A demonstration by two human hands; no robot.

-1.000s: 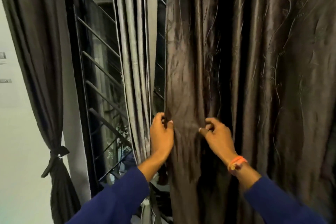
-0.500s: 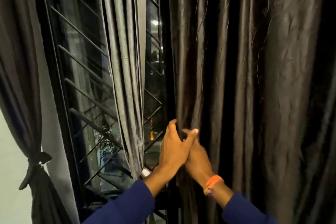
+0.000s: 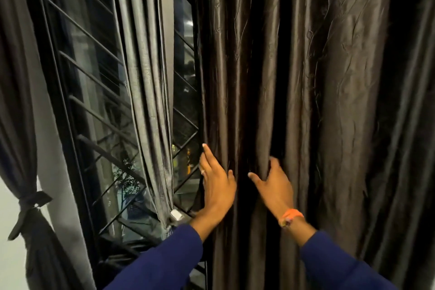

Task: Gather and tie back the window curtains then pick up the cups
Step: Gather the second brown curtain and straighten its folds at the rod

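Note:
A wide dark brown curtain (image 3: 329, 101) hangs loose in deep folds over the right half of the view. My left hand (image 3: 217, 186) lies flat against its left edge, fingers straight and pointing up. My right hand (image 3: 276, 187) is a little to the right, its fingertips hooked into a fold and its thumb spread out to the left. An orange band sits on the right wrist. No cups are in view.
A grey curtain (image 3: 148, 82) hangs in the middle, gathered low by a white clip (image 3: 176, 215). At far left another dark curtain (image 3: 14, 101) is bound with a black tie (image 3: 30, 205). A black window grille (image 3: 94, 106) stands between them, and a white wall is at lower left.
My hands, pressed together on the curtain's edge half a second ago, have spread apart. The left now lies flat on the edge and the right has moved right into a fold.

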